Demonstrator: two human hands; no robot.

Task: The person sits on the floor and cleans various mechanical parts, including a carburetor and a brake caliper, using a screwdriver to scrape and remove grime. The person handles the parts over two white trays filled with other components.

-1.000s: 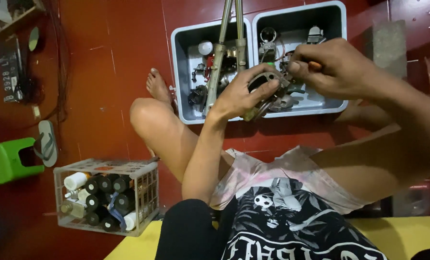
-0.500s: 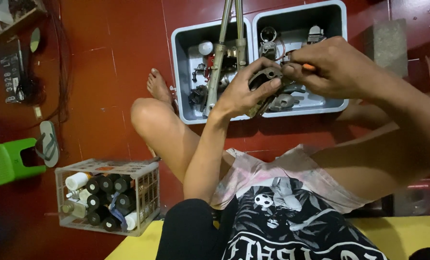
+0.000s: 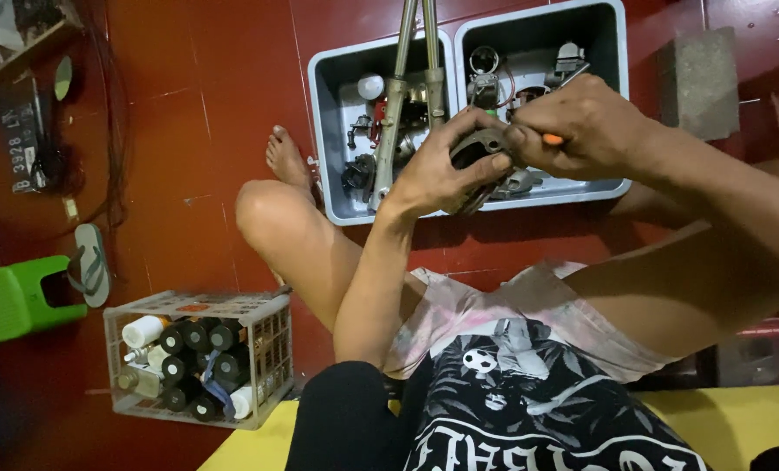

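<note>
Hands (image 3: 512, 148) risen slightly, gripping metal part (image 3: 477, 148), possibly screwdriver (image 3: 553, 139)

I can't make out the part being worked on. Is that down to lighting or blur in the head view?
Head view: mostly lighting. The dark metal part sits shaded between the left hand and right hand; the grey trays look bright by contrast; corners fall dark; little motion blur.

Dim warm indoor light, brightest on the grey trays (image 3: 337, 131) at upper centre, deep shadow at left and lower left edges, slight wide-angle bending, hands mildly soft.
</note>
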